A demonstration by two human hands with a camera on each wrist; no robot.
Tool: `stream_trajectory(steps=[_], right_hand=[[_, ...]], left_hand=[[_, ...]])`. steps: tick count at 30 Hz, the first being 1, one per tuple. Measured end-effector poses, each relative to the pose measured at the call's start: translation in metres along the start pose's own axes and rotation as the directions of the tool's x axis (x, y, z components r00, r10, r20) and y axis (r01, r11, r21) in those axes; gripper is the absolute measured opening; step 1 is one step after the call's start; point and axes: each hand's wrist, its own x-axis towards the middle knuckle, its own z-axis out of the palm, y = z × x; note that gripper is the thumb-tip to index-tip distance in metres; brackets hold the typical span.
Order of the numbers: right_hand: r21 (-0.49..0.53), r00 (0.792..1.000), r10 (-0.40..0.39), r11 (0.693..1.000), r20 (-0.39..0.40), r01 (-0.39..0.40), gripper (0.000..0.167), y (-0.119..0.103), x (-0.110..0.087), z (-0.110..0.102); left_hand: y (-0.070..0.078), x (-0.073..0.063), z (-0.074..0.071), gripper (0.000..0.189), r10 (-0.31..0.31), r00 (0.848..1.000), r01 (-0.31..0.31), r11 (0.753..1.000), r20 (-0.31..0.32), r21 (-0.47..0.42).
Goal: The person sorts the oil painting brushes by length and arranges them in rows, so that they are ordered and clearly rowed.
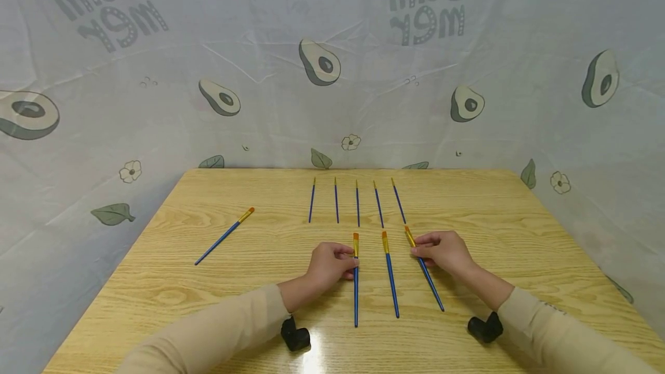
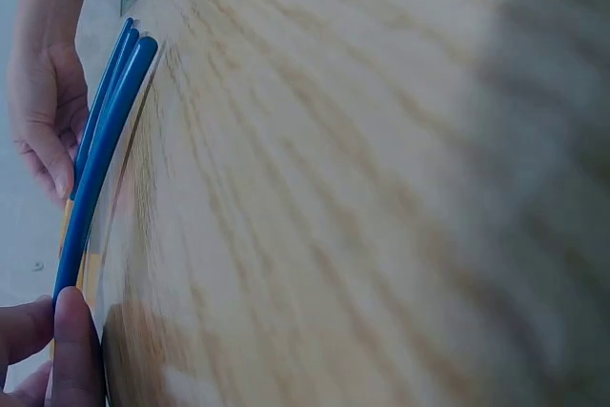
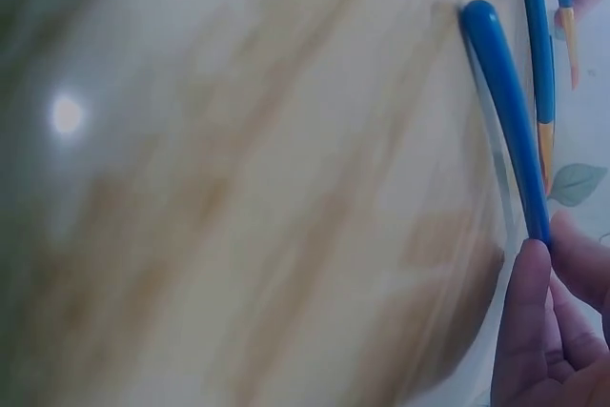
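Note:
My left hand (image 1: 331, 261) pinches a flat paintbrush (image 1: 355, 293) near its gold ferrule, bristles pointing away from me. To the right, my right hand (image 1: 445, 254) pinches another flat paintbrush (image 1: 431, 281) near its ferrule; this one slants, its handle end toward the lower right. Between the two hands a third flat paintbrush (image 1: 392, 281) lies on the table untouched. All have blue handles and orange bristles. In the left wrist view, thumb and fingers meet on the blue handle (image 2: 100, 154). The right wrist view has fingertips on the handle (image 3: 505, 111) of the slanted brush.
Behind them lies a row of several thin blue brushes (image 1: 357, 206), tips away from me. Another flat brush (image 1: 224, 236) lies diagonally at the left of the wooden table (image 1: 171, 305). A printed cloth (image 1: 363, 103) hangs along the table's far edge.

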Motion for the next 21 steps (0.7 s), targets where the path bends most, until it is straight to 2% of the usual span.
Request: stream_trajectory(steps=[10, 21], right_hand=[[-0.012, 1.000, -0.009, 1.000, 0.011, 0.009, 0.032, 0.0019, 0.0011, 0.0002], [-0.038, 1.000, -0.005, 0.999, 0.018, 0.006, 0.031, 0.0015, 0.0033, 0.0016]], left_hand=[[0.0008, 0.0032, 0.0044, 0.017, -0.002, 1.000, 0.001, 1.000, 0.017, 0.012], [0.0031, 0.0047, 0.0071, 0.015, -0.021, 1.000, 0.021, 0.999, 0.004, 0.035]])
